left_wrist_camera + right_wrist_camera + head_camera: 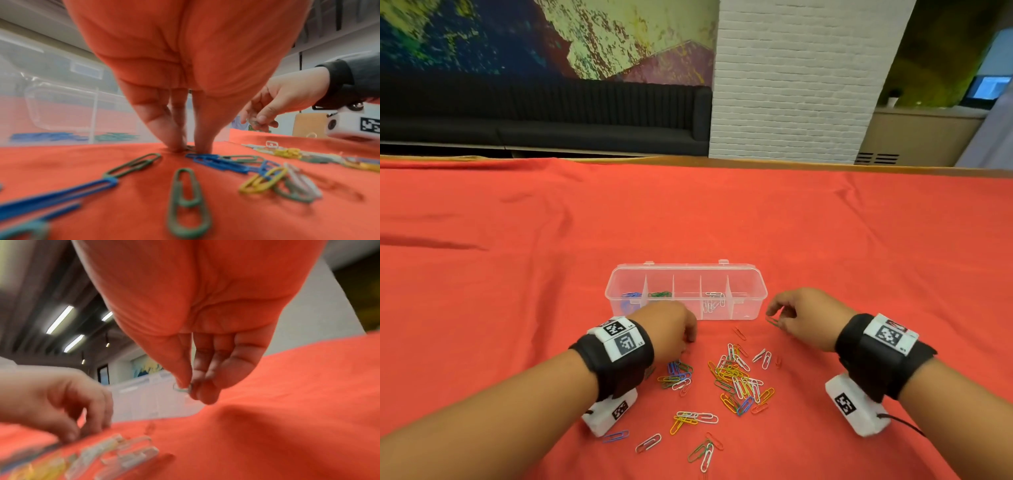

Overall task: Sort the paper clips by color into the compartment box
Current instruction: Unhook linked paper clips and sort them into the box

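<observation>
My right hand (803, 317) pinches a green clip (772, 321) just right of the box (686, 291); my left hand (671, 329) fingertips (179, 146) press a clip on the cloth (517, 257), grip unclear.

Both forearms are bare. Each wrist wears a wide black strap (619, 363) topped with white tags printed in black square codes (887, 334). Under each wrist hangs a white camera block (854, 407), the right one trailing a thin black cord (904, 423).
</observation>
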